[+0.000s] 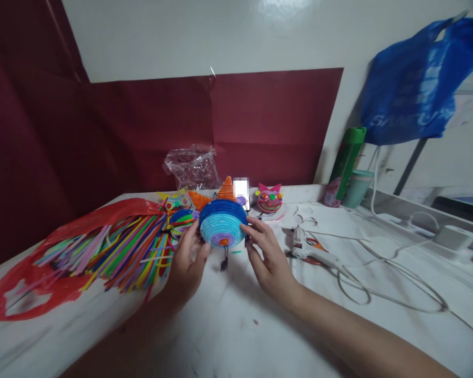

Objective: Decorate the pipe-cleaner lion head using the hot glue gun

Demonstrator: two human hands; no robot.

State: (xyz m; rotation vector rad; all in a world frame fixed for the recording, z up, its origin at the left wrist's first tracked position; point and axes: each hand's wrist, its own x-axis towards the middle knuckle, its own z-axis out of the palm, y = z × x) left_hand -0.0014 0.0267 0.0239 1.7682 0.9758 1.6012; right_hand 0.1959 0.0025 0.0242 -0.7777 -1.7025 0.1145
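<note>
I hold a round blue craft head [223, 224] made of coiled pipe cleaners, with two orange pointed ears and a purple-and-orange spot on its front, just above the white table [228, 325]. My left hand [189, 257] grips its left side, fingers curled against it. My right hand [266, 252] grips its right side, thumb and fingertips pressed on. A short dark thread hangs under the head.
A red plastic bag [55, 247] spills several coloured pipe cleaners at left. A pink craft face [269, 199] stands behind. A white glue gun [313, 252] with its cord lies at right, near a green can [349, 157], a teal cup [357, 189] and a blue bag [413, 84].
</note>
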